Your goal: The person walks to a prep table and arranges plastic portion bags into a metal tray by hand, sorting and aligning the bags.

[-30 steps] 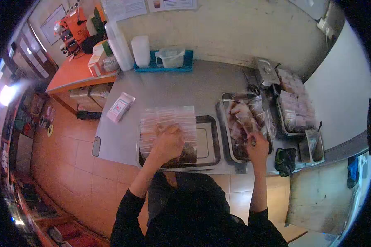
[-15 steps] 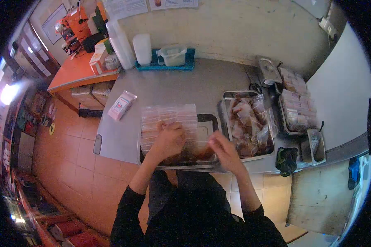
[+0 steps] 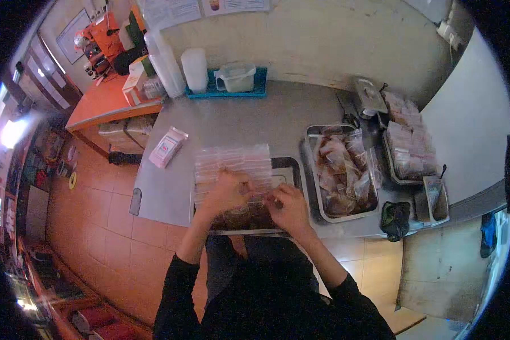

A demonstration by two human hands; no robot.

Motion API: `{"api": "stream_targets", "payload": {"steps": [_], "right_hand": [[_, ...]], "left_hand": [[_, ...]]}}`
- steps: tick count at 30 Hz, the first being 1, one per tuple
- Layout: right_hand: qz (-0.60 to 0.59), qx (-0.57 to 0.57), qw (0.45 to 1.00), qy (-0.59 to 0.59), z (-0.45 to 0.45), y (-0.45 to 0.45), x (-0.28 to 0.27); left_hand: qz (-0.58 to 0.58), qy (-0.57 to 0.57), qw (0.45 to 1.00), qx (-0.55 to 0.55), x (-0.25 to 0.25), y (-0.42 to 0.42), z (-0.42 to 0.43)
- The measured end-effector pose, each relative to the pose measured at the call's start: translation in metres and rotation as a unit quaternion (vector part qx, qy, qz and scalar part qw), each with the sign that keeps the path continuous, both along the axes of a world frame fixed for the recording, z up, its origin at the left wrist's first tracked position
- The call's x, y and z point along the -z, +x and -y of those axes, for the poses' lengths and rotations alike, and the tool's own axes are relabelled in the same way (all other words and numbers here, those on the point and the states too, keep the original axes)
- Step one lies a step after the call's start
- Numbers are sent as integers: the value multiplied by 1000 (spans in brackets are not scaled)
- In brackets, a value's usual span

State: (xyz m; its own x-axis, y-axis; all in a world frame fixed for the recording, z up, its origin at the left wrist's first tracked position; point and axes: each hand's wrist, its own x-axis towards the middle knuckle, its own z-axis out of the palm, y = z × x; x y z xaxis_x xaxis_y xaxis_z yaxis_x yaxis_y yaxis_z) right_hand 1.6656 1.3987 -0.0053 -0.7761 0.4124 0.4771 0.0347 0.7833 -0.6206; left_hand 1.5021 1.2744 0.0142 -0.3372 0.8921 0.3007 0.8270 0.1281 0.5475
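Rows of clear plastic bags [image 3: 232,156] lie overlapping across a metal tray [image 3: 298,170] in front of me. Above the near part of the tray, my left hand [image 3: 226,194] is closed, its fingers pinching the edge of a plastic bag. My right hand [image 3: 289,209] is also closed beside it, thumb and fingers pinching the same edge. The fingertips of both hands almost meet. Brownish contents show in the bags below my hands. How much of the bag lies within the fingers is hidden.
To the right stands a metal tray of filled bags [image 3: 340,170]. Beyond it are stacked bag packs [image 3: 411,150], a metal container [image 3: 432,198] and a dark cloth-like item [image 3: 395,220]. A pink-and-white packet [image 3: 168,147] lies left; a teal tray [image 3: 258,90] holds plastic containers at the back.
My right hand has moved left and closed on the bag's edge next to my left hand. My left hand stays in nearly the same place.
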Motion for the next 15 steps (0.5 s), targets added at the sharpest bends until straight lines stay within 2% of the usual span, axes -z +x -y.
{"api": "stream_targets", "payload": {"steps": [4,6,9,13,15], "right_hand": [[14,13,1000,-8,-3,-5,3],[23,16,1000,-13,-4,-5,3],[84,9,996,-23,-4,-3,2],[30,32,999,-18,-5,4,0],[7,49,999,-15,-12,8,-1]], "left_hand": [[-9,-33,999,-16,-4,-1,-4],[119,22,992,-42,-9,3,-7],[111,7,994,-7,-3,2,-2],[50,29,997,52,15,-2,1],[22,-16,998,49,10,-2,3]]}}
